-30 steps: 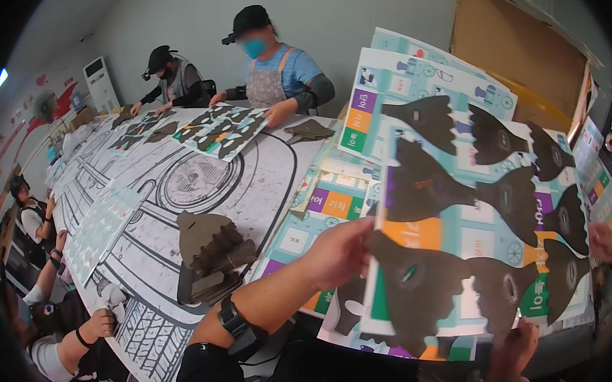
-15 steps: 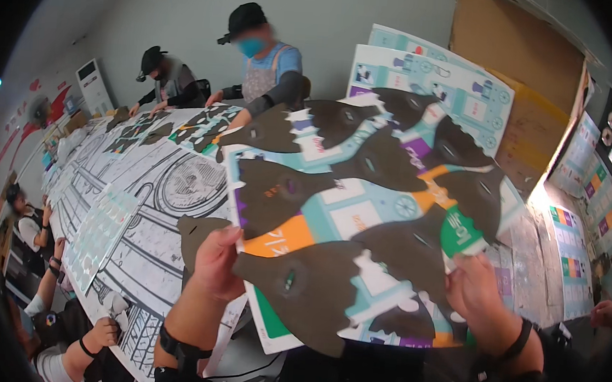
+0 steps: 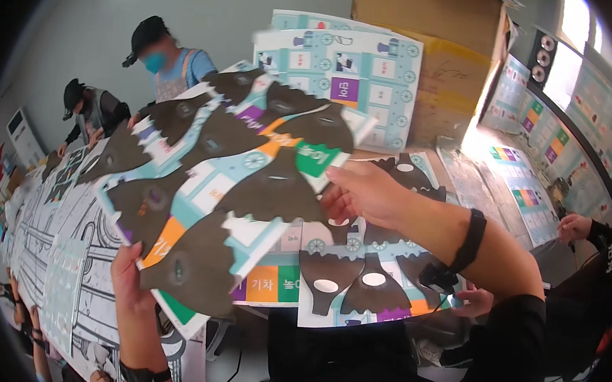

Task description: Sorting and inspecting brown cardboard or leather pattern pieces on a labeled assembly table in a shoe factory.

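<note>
A printed board (image 3: 210, 184) in teal, white, purple, orange and green is held up, tilted, in both my hands. Dark brown flared cut pieces (image 3: 181, 271) with small slits cover much of it. My left hand (image 3: 128, 274) grips its lower left edge. My right hand (image 3: 355, 194) is closed at the right edge, beside the green patch, fingers curled under. Below my right forearm lies another printed sheet (image 3: 389, 314) bearing similar dark pieces (image 3: 372, 284) with white ovals. A hand (image 3: 473, 302) at that sheet's right corner is partly hidden behind my arm.
Printed sheets (image 3: 400, 63) stand upright before a cardboard box (image 3: 456, 74). A long table with black line drawings (image 3: 94, 275) runs left, where two people work (image 3: 173, 61), (image 3: 88, 112). Another person's hand (image 3: 573, 227) is at the right, near more sheets (image 3: 526, 185).
My view has swung right, showing more of the right side and the lower sheet with white-oval pieces. The board stays in both hands, now farther left in view and more tilted.
</note>
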Tool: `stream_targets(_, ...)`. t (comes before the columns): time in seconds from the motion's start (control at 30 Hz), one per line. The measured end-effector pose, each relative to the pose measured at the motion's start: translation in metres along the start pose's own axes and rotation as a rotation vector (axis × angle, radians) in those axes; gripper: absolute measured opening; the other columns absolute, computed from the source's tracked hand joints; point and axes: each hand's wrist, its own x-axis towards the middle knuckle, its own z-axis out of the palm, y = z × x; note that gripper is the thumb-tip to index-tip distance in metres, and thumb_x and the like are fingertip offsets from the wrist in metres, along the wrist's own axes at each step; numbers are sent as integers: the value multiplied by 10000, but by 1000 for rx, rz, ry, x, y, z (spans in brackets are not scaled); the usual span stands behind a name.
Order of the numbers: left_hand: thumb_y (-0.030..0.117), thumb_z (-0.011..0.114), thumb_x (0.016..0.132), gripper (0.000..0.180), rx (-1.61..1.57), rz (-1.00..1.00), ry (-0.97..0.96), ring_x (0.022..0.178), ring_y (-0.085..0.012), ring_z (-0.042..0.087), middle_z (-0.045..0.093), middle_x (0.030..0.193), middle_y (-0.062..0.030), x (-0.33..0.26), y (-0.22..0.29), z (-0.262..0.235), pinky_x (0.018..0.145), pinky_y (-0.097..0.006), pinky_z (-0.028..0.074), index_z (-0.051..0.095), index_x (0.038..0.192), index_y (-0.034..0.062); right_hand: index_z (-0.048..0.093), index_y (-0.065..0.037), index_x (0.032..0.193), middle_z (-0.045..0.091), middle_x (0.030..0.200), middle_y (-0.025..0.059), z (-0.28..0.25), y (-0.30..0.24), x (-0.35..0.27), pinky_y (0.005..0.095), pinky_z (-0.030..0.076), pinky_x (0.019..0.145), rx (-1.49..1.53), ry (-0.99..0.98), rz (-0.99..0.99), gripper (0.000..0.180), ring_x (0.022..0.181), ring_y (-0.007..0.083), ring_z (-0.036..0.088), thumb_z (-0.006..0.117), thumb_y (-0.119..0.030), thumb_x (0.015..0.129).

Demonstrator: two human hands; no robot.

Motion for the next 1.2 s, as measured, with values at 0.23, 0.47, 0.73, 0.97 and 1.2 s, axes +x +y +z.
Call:
stream_targets(0.23,159,547,936,452,-106,30,-20,1203,-321,601,616,1315,-170,1,24,-41,1058,-456,455,515,1356,-8,412,64,1365,675,873,155,17,-33,-68,324,547,653,-287,67,27,470,690,209,663,398,-296,1063)
stream_targets(0.47,144,590,937,363,-88,364,233,1148,-257,622,658,1229,-139,32,42,-158,986,-399,498,563,1261,-19,493,49,1276,697,764,128,2,-11,-180,286,523,571,-528,57,-233,373,634,137,664,574,-105,946)
stream_targets(0.73,138,530,958,288,-1,479,378,1081,-223,625,641,1244,-100,73,51,-246,958,-419,488,555,1234,56,483,34,1231,668,730,171,-30,25,-252,303,535,559,-546,376,-224,447,603,210,664,643,-213,895)
stream_targets(0.97,87,429,958,324,-29,523,575,1115,-300,616,610,1262,-143,75,44,-286,961,-453,498,504,1264,11,514,-49,1216,688,850,135,-20,66,-250,346,555,638,-547,454,-189,445,661,243,684,637,-355,918)
stream_targets(1.2,95,436,960,316,-45,523,703,1132,-318,612,606,1267,-152,65,32,-310,976,-482,483,505,1255,6,658,-4,1162,699,969,218,-54,299,-292,409,546,769,-922,182,371,305,888,338,690,632,-190,922)
